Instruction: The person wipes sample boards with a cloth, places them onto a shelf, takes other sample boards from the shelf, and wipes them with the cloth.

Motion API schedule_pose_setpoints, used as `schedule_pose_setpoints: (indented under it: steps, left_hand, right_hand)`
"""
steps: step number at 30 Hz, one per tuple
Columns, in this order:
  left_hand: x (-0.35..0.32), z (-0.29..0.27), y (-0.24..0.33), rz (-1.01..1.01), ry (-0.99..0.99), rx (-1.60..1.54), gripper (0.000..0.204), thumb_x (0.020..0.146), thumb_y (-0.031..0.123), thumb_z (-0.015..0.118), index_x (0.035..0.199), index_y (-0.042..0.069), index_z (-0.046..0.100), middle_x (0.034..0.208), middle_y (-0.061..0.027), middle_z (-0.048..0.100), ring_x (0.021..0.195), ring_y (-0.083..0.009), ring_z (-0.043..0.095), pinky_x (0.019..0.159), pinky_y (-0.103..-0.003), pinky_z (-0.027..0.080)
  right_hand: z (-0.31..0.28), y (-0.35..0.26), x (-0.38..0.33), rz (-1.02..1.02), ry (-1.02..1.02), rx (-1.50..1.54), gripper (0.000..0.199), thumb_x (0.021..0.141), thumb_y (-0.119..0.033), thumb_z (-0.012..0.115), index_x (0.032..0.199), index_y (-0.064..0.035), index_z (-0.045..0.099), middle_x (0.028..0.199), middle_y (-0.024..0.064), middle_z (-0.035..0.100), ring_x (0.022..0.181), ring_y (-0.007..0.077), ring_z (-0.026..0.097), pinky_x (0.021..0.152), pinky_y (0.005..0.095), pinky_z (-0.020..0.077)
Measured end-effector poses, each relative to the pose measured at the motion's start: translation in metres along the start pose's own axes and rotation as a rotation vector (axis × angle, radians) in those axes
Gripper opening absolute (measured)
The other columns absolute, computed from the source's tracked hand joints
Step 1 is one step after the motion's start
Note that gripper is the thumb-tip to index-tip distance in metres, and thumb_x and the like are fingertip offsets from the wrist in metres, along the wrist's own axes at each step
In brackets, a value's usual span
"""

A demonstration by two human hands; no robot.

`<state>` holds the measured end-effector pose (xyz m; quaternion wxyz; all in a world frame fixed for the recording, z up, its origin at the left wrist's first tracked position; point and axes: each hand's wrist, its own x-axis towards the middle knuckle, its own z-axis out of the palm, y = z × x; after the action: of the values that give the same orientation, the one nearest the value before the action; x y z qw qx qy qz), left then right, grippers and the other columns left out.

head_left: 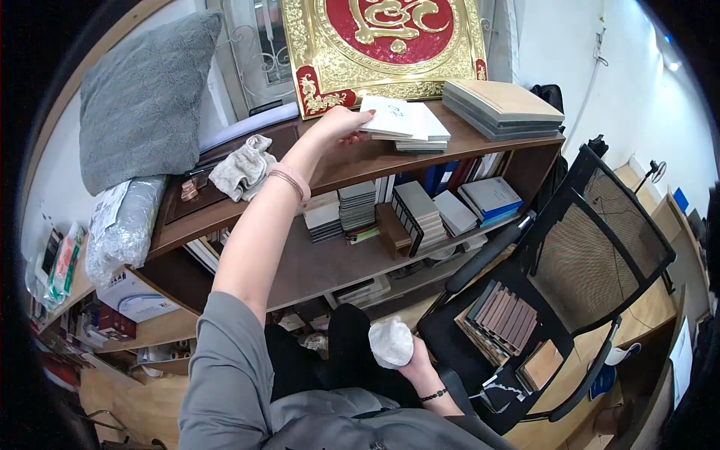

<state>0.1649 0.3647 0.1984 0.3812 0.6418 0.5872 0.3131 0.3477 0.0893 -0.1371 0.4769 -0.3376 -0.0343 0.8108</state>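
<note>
At the cabinet top, my left hand (343,126) is closed on the left edge of a thin white square tile (387,117) with dark handwriting on it. That tile overlaps a small stack of white tiles (431,129) near the cabinet's front edge. Low in front of my body, my right hand (421,369) grips a bunched white cloth (391,343). Another greyish-white cloth (244,169) lies crumpled on the cabinet top, left of my left forearm.
A gold and red framed panel (386,52) leans behind the brown cabinet (352,159). Thick square boards (502,110) are piled at its right. Sample stacks (356,206) fill the shelf below. A black mesh chair (600,240) holds brown sample strips (504,319). A grey cushion (150,101) stands left.
</note>
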Motion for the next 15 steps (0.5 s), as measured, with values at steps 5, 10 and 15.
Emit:
schedule_pose_setpoints:
  steps: [5,10,15]
  left_hand:
    - [-0.024,-0.006,-0.003,0.152,0.086,-0.324,0.031,0.088,0.032,0.058,0.086,0.001,0.063,0.068,-0.0016,0.06,0.05,-0.0064,0.049,0.047,-0.02,0.039]
    - [-0.14,-0.006,-0.037,0.505,0.239,-0.476,0.03,0.092,0.03,0.054,0.085,0.001,0.062,0.065,0.0021,0.056,0.052,-0.003,0.047,0.046,-0.019,0.036]
    - [-0.266,0.02,-0.086,0.41,0.346,-0.526,0.03,0.092,0.026,0.055,0.075,0.001,0.056,0.062,0.0046,0.051,0.053,-0.0008,0.044,0.045,-0.017,0.033]
  right_hand:
    - [0.011,-0.001,-0.003,-0.024,-0.036,-0.01,0.043,0.095,-0.032,0.034,0.123,-0.0041,0.049,0.123,0.0131,0.055,0.112,0.0295,0.053,0.096,0.0432,0.0428]
    - [0.041,-0.014,-0.023,0.097,-0.383,0.257,0.054,0.092,-0.047,0.036,0.132,-0.011,0.041,0.134,0.0137,0.044,0.12,0.0357,0.044,0.095,0.0503,0.0415]
    - [0.1,-0.036,-0.066,0.19,-0.594,0.517,0.087,0.078,-0.069,0.046,0.144,-0.0198,0.019,0.145,0.0179,0.023,0.126,0.05,0.027,0.095,0.0556,0.0381]
